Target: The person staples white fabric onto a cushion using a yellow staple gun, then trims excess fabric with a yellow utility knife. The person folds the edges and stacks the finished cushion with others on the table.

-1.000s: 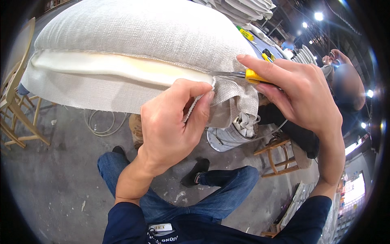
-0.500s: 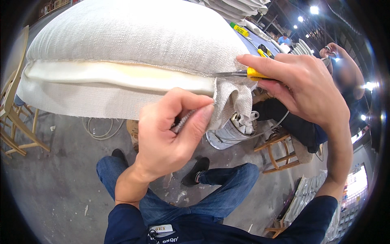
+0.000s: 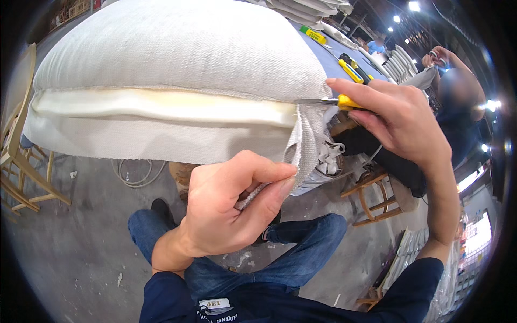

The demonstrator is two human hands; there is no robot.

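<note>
Pinching cloth (image 3: 311, 137) at the right end of the cushion (image 3: 177, 54) in front of you, your left hand (image 3: 234, 203) needs steady tension; your right hand (image 3: 401, 116), gripping the yellow-handled tool (image 3: 347, 102), should spare the foam (image 3: 161, 106).

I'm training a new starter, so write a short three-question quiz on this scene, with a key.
1. Which hand holds the yellow-handled tool?

2. True or false: the white padding is completely hidden.

3. What is the left hand pinching?
A) a wooden chair
B) the loose cloth
C) the jeans

Key:
1. The right hand.
2. False: a long strip of white padding shows.
3. B
</note>
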